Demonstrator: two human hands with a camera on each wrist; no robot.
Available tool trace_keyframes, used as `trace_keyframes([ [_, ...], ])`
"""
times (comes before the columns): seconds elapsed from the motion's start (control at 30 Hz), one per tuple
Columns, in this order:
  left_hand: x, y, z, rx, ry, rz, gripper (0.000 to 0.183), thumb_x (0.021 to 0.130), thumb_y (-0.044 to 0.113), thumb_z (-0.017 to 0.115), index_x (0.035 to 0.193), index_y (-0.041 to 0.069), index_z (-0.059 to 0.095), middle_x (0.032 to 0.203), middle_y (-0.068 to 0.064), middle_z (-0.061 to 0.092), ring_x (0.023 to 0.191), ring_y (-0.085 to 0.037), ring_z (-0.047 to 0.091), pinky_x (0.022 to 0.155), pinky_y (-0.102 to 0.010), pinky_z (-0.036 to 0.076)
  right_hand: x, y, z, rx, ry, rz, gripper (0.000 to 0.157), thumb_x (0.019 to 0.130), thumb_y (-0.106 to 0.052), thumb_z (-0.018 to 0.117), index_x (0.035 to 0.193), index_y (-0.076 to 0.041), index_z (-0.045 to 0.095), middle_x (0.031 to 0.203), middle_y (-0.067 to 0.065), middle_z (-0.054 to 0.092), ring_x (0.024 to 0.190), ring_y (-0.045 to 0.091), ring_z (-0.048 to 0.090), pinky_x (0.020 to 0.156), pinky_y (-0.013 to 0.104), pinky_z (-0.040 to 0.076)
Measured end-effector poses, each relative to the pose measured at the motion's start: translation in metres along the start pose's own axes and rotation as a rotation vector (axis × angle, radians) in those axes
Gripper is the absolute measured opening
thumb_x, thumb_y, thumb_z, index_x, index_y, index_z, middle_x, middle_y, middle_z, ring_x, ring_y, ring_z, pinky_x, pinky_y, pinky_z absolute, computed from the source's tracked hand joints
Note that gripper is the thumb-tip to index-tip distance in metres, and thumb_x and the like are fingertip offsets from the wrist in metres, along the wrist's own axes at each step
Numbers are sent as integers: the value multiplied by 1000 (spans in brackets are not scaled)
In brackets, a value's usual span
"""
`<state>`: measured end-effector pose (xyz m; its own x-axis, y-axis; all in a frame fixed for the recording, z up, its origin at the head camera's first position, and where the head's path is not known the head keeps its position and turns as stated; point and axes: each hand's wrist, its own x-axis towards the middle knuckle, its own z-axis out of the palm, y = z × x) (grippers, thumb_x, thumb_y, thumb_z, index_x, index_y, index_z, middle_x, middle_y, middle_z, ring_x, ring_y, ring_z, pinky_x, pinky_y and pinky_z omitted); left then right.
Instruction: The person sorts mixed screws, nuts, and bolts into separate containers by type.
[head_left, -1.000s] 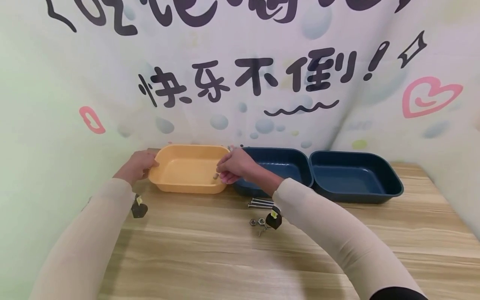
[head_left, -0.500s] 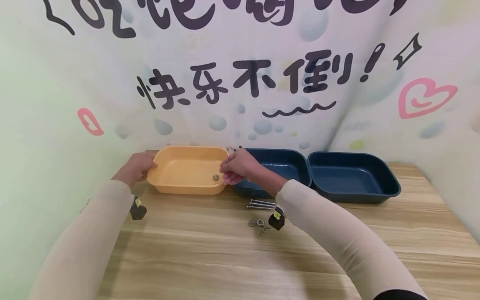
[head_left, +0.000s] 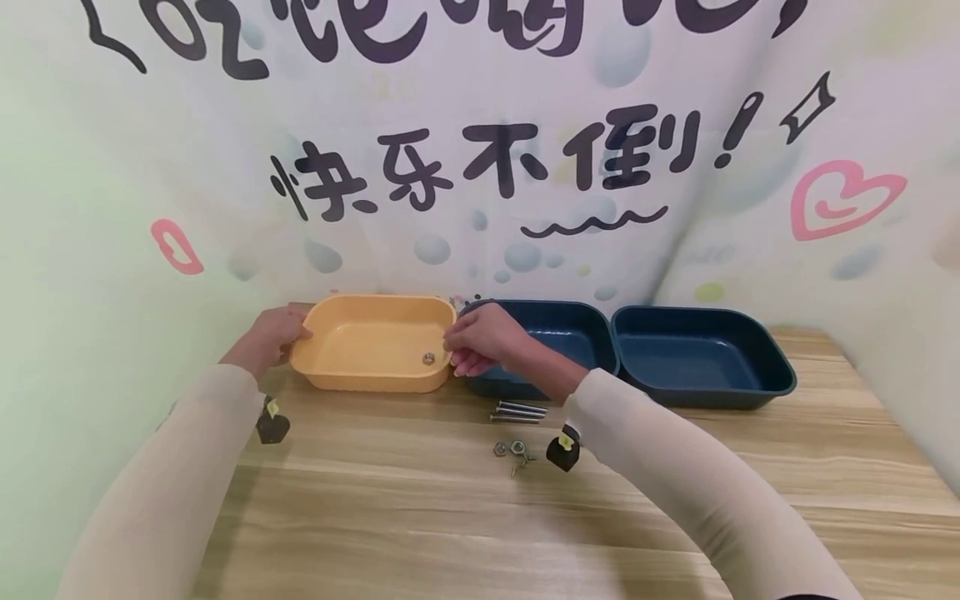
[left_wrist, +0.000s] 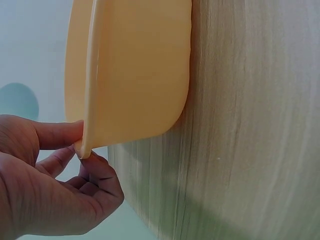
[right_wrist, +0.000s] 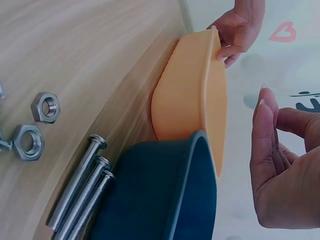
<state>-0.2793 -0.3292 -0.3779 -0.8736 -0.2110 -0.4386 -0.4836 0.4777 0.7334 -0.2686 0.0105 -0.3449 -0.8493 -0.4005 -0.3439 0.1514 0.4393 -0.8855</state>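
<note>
Head: hex nut, newly settled, four o'clock in yellow tray, deposit apparently complete; my right hand, drawn slightly toward three o'clock, relaxed, empty. Left wrist: my left hand, pinching tray rim. Right wrist: two loose nuts, nine o'clock, three bolts, eight, on counter.

Left fingers pinching, right fingers loosely bent; arms outstretched

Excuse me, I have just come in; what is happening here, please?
A person's left grip pinches the yellow tray by its rim; one nut lies inside. The right grip hovers near that tray's other end, holding nothing visible. In front of the neighbouring blue tray, three bolts, two nuts and smaller metal pieces lie on the table.
</note>
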Motion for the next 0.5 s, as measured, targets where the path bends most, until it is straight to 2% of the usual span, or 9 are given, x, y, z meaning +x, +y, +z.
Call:
trace_keyframes([
  [0.27, 1, -2, -1, 6, 1, 7, 50, 97, 7, 48, 145, -1, 36, 113, -10, 49, 74, -12, 52, 65, -23, 46, -17, 4, -1, 35, 2, 0, 18, 90, -14, 70, 106, -6, 73, 72, 11, 68, 54, 17, 66, 55, 29, 57],
  [0.5, 3, -2, 0, -8, 5, -2, 50, 97, 7, 48, 145, 0, 36, 112, -8, 49, 75, -11, 52, 66, -23, 46, -35, 9, -3, 14, -29, 1, 20, 90, -14, 69, 108, -5, 72, 71, 10, 67, 54, 17, 65, 54, 30, 57],
])
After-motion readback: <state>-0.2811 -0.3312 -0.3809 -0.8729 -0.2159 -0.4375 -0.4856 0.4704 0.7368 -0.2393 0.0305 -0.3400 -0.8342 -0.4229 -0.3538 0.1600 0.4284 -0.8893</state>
